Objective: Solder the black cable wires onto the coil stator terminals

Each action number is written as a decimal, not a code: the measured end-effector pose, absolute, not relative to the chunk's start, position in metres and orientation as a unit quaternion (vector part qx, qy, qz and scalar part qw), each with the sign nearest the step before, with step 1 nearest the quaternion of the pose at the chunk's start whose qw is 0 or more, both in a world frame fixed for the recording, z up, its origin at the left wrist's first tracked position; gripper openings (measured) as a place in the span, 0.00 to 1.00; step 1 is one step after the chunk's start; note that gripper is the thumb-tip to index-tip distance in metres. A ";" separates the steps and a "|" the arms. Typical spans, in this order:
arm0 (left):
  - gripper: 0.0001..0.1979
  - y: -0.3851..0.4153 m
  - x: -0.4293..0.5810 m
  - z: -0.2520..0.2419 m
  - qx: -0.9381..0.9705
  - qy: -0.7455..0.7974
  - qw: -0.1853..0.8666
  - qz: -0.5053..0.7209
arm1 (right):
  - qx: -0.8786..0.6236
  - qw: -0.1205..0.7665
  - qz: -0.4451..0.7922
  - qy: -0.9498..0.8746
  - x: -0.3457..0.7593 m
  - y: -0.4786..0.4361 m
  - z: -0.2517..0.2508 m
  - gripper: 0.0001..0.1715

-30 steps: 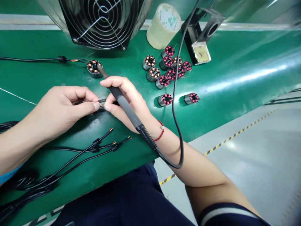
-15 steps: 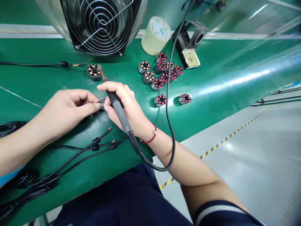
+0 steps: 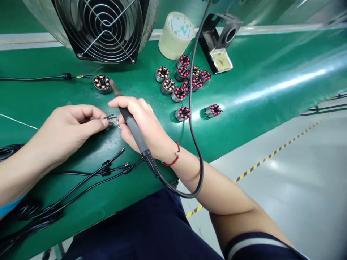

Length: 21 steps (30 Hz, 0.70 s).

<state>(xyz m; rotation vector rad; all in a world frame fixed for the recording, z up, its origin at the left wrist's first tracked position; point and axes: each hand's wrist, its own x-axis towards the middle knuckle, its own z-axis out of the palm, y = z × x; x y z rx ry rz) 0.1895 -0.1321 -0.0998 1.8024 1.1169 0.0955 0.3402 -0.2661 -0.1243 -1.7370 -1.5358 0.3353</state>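
Observation:
My left hand (image 3: 73,126) pinches short thin dark wires (image 3: 110,116) between thumb and forefinger, their ends sticking out to the right. My right hand (image 3: 143,124) is closed around the handle of a soldering iron (image 3: 135,129), whose tip points up and left. Close to that tip, a motor stator (image 3: 102,84) with copper windings sits on the green bench; whether they touch I cannot tell. Left of this stator lies a black cable (image 3: 35,78) with bared coloured wire ends. A small shiny bit shows at my right fingertips, too small to name.
Several stators with red or copper windings (image 3: 179,94) stand right of centre. Behind them are a tape roll (image 3: 173,39) and an iron stand (image 3: 210,45) with a sponge. A fan (image 3: 105,29) stands at the back. Black cables (image 3: 78,189) lie at the front left.
The view has shifted slightly, so most things on the bench appear further left. My hands have drawn a little apart, leaving the wire ends showing more clearly. Both grips are kept.

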 end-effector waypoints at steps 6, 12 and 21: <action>0.16 -0.133 0.191 -0.098 0.719 0.462 0.515 0.057 | -0.701 0.341 0.128 -0.613 0.340 -0.265 -0.125 0.27; 0.17 -0.133 0.191 -0.097 0.733 0.460 0.500 0.035 | -0.693 0.350 0.131 -0.616 0.342 -0.264 -0.128 0.27; 0.21 -0.130 0.195 -0.096 0.768 0.438 0.467 0.001 | -0.667 0.417 0.119 -0.606 0.346 -0.269 -0.122 0.26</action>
